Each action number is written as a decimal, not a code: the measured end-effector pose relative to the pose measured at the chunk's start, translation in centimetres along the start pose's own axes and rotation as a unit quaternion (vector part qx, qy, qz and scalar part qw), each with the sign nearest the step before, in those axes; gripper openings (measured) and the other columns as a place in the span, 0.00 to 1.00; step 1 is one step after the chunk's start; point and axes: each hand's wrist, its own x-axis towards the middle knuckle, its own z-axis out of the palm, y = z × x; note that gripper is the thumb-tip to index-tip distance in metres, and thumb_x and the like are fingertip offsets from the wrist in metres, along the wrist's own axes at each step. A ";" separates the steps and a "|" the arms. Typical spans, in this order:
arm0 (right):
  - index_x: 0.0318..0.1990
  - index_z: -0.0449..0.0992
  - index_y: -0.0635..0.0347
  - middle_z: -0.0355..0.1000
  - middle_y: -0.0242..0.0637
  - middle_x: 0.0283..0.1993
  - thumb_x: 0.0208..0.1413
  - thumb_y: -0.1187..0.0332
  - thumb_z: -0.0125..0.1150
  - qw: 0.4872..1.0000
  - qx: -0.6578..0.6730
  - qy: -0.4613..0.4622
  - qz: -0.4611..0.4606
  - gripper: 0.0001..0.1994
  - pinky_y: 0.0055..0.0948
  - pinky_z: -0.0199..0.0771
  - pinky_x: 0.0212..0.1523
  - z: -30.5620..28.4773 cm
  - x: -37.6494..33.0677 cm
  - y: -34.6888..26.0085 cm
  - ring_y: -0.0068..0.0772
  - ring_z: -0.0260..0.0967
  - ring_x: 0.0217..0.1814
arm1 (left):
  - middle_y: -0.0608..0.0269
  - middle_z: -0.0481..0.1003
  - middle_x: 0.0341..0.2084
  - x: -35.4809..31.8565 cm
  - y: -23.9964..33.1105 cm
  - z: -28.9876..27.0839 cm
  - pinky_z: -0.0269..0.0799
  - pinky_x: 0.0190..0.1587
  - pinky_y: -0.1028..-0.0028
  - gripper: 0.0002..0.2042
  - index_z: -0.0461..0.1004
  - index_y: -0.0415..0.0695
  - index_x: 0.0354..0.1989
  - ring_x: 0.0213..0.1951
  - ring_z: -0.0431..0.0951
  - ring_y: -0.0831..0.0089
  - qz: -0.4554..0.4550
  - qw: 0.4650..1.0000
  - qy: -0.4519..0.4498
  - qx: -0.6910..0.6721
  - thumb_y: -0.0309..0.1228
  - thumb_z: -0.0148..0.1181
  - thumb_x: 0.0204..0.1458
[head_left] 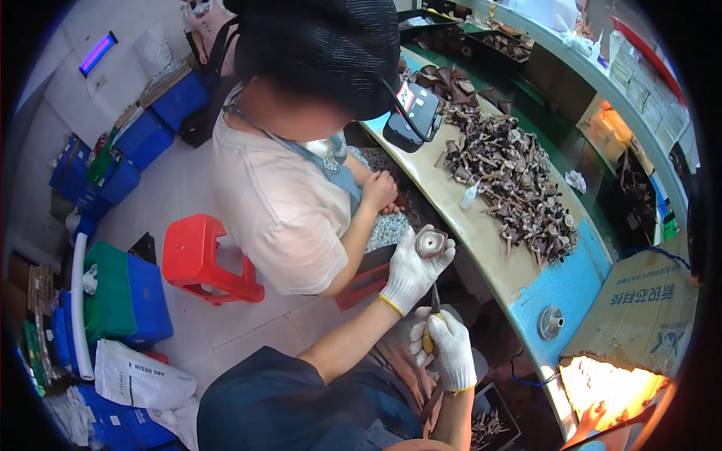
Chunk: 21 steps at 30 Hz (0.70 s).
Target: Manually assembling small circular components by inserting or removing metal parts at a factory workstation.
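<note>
My left hand (415, 272), in a white knit glove, is closed on a small brown cup-shaped part (432, 243) with angled sides. Its pale face and central hole are turned up. Just below it, my right hand (449, 349), gloved the same way, grips a yellow-handled tool (428, 342). A narrow dark tip (435, 298) points up from that tool toward the left palm, and whether it is a knife blade I cannot tell. Both hands are held over my lap, away from the bench.
A co-worker (282, 203) sits close at the left, hands (382, 192) together. On the bench (519, 282) lie a heap of brown parts (515, 177), a small white bottle (471, 195) and a round grey piece (551, 322). A cardboard box (639, 301) stands right, a red stool (203, 255) left.
</note>
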 end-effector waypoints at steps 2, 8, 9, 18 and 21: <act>0.57 0.74 0.70 0.79 0.44 0.34 0.75 0.63 0.52 0.997 0.051 -0.047 -0.016 0.17 0.27 0.78 0.21 -0.1 0.5 -0.7 0.33 0.79 0.26 | 0.42 0.80 0.48 0.2 0.0 0.4 0.82 0.55 0.43 0.24 0.74 0.44 0.56 0.51 0.82 0.41 0.001 1.000 -0.015 0.013 0.55 0.49 0.72; 0.52 0.73 0.72 0.79 0.51 0.37 0.74 0.60 0.53 0.995 0.064 -0.067 -0.034 0.18 0.32 0.80 0.20 2.1 3.9 -3.7 0.43 0.81 0.28 | 0.42 0.79 0.49 0.1 0.9 -0.8 0.81 0.57 0.44 0.26 0.73 0.41 0.57 0.53 0.80 0.41 0.006 0.998 -0.062 0.029 0.54 0.51 0.71; 0.52 0.73 0.73 0.79 0.51 0.37 0.74 0.60 0.53 0.994 0.062 -0.085 -0.030 0.18 0.32 0.80 0.20 2.0 2.8 -3.7 0.44 0.81 0.28 | 0.42 0.79 0.49 0.2 1.1 -0.5 0.81 0.57 0.44 0.26 0.73 0.41 0.57 0.53 0.80 0.41 0.011 0.998 -0.051 0.026 0.54 0.51 0.71; 0.58 0.72 0.73 0.80 0.51 0.39 0.74 0.62 0.55 0.993 0.110 -0.031 0.000 0.19 0.33 0.83 0.23 -1.3 0.9 2.9 0.44 0.83 0.32 | 0.41 0.78 0.48 0.6 1.8 -0.4 0.80 0.55 0.45 0.27 0.74 0.40 0.53 0.52 0.78 0.40 -0.001 0.998 -0.026 -0.048 0.56 0.49 0.72; 0.59 0.72 0.73 0.80 0.51 0.40 0.74 0.61 0.55 0.992 0.126 -0.001 -0.012 0.20 0.33 0.84 0.24 -2.3 0.2 3.7 0.44 0.83 0.33 | 0.41 0.78 0.46 0.8 2.2 -0.4 0.80 0.56 0.45 0.27 0.74 0.40 0.52 0.52 0.78 0.40 0.013 0.999 -0.023 -0.037 0.56 0.49 0.71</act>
